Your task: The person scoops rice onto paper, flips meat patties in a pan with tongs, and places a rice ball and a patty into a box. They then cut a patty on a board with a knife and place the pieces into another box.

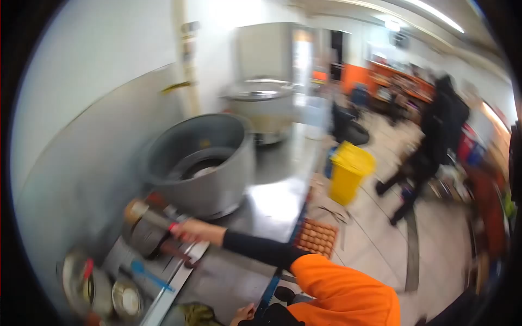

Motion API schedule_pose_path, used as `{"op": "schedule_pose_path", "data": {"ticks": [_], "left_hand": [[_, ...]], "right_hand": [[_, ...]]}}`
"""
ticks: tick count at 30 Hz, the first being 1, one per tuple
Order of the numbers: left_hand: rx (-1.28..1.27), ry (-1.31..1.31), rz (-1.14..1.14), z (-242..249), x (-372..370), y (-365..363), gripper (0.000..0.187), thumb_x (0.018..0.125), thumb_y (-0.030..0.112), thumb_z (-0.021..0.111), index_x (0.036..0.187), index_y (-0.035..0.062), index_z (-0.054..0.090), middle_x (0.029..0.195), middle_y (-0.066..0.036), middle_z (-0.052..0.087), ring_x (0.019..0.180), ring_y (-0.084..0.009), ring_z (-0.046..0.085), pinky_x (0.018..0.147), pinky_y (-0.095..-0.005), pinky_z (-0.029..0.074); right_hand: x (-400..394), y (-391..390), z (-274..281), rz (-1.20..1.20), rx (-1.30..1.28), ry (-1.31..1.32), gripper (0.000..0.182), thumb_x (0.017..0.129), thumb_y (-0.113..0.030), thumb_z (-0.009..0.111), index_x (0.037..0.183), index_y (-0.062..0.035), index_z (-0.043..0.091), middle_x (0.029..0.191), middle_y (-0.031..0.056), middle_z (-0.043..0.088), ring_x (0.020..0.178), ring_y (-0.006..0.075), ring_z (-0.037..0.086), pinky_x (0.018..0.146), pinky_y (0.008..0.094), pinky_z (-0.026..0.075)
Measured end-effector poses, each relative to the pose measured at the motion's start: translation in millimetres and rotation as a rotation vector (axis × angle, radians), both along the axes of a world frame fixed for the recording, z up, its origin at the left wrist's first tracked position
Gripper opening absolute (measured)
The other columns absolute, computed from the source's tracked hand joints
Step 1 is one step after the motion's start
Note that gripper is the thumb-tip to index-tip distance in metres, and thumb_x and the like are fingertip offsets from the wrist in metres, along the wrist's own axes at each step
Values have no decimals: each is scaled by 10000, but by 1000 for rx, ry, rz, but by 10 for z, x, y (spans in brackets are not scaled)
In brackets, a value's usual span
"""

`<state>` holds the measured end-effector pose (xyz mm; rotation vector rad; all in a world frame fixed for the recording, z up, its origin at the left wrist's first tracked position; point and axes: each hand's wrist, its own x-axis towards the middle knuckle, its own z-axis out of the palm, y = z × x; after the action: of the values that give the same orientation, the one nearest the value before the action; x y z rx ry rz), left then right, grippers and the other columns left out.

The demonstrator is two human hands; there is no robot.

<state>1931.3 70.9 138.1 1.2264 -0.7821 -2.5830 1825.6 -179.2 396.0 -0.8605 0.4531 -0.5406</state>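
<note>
Blurred by motion, the right hand [191, 230] reaches to 9 o'clock over the steel worktop [272, 201] and closes on a jar [149, 217], the left hand [243, 313] rests at 6 o'clock, a big pot [201, 160] stands behind, and a yellow bin [349, 171] sits at 2 o'clock.

I'm stretching one hand [190, 232] forward, arm in a dark sleeve, fingers curled. My other hand [243, 313] is resting low, near the counter's front edge.

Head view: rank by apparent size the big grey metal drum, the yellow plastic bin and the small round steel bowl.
1. Big grey metal drum
2. Yellow plastic bin, though it stands farther away
3. Small round steel bowl
</note>
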Motion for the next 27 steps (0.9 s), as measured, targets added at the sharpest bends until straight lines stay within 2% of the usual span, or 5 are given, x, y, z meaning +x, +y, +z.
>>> {"op": "schedule_pose_path", "data": {"ticks": [3,9,19,23,27], "left_hand": [[10,-140,-157,-54,-158,-262,332,858,359,495,828,44,595,674,-60,556,612,-140,511,538,-268,409],[-65,-271,-508,-124,-1033,-660,330,862,347,468,882,39,587,722,-65,566,655,-158,519,568,-290,422],[-389,-314,-984,-530,-3741,-396,345,870,327,423,971,33,572,801,-74,582,725,-188,532,618,-327,443],[-604,-259,-1098,-938,-5052,79,357,873,319,404,1007,30,566,832,-77,589,753,-200,538,638,-342,451],[-853,-180,-1186,-1507,-5942,602,373,876,311,386,1043,27,560,864,-80,596,782,-212,543,658,-356,460]], "right_hand": [[-316,407,-256,98,133,1,200,851,-276,539,826,-78,555,485,-85,327,340,1,258,287,175,188],[-1615,1913,-681,-150,-34,-137,248,896,-350,490,846,-108,508,473,-92,328,324,9,262,278,182,181],[-3989,5371,-964,-1170,145,216,273,893,-346,510,977,-88,537,548,-82,289,447,17,221,391,173,158],[-4453,6609,-813,-1662,220,274,283,894,-309,519,990,-43,536,554,-61,272,474,28,216,401,193,152],[-4670,7450,-942,-1968,332,263,260,897,-286,516,962,-35,536,546,-57,283,459,26,213,393,189,148]]}}
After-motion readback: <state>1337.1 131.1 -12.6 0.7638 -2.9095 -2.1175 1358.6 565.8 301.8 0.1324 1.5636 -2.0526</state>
